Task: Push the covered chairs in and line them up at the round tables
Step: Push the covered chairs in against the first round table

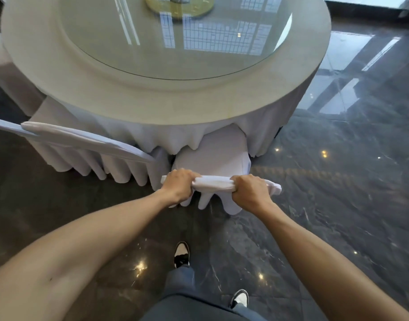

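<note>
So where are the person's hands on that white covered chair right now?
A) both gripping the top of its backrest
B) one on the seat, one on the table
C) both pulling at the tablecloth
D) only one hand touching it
A: the left hand and right hand both clasp the top edge of the covered chair, whose seat is partly under the round table.

Daylight enters from the 1 o'clock direction; window panes reflect sharply in the glass turntable (171, 40) and as pale bands on the polished dark floor (337, 181). Small ceiling-lamp glints dot the floor at 6 and 3 o'clock. Exposure moderate, shadows soft. Wide-angle bowing at all edges; forearms slightly soft at 7 and 5 o'clock.
</note>
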{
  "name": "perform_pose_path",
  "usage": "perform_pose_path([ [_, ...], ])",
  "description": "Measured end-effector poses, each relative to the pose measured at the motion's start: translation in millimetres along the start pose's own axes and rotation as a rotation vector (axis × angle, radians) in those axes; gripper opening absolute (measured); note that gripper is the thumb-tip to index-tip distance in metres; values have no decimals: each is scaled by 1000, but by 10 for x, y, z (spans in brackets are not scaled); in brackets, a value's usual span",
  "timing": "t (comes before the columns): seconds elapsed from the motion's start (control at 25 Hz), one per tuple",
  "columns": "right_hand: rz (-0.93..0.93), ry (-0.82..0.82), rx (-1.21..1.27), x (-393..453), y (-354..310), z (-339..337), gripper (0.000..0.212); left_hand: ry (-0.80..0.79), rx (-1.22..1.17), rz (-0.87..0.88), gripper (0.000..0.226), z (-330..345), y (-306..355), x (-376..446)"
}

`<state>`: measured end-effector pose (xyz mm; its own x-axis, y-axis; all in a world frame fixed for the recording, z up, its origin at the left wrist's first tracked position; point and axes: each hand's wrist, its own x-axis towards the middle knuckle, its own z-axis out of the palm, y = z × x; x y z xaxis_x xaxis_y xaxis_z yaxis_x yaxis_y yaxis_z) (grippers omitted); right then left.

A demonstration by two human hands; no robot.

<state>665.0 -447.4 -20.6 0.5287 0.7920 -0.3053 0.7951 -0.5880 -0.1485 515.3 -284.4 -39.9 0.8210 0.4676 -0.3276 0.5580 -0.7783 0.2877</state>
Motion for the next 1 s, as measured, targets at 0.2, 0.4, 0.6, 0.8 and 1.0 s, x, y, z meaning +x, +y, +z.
perform_pose_path([
  [0.2,51,9,21,579,-424,-137,28,-19,-21,-21,56,-369,-514,449],
  [0.4,91,-30,55,933,-657,-122,28,-42,-27,-33,52,-507,-820,699],
  [0.6,58,-125,57,1045,-532,-213,25,-94,6,23,58,-620,-749,811],
  [0.8,8,-301,166,1087,-434,-367,39,-345,-54,30,19,-689,-726,962],
  [1.0,23,-528,435,1123,-154,-525,66,-626,-263,154,43,-878,-647,1176],
])
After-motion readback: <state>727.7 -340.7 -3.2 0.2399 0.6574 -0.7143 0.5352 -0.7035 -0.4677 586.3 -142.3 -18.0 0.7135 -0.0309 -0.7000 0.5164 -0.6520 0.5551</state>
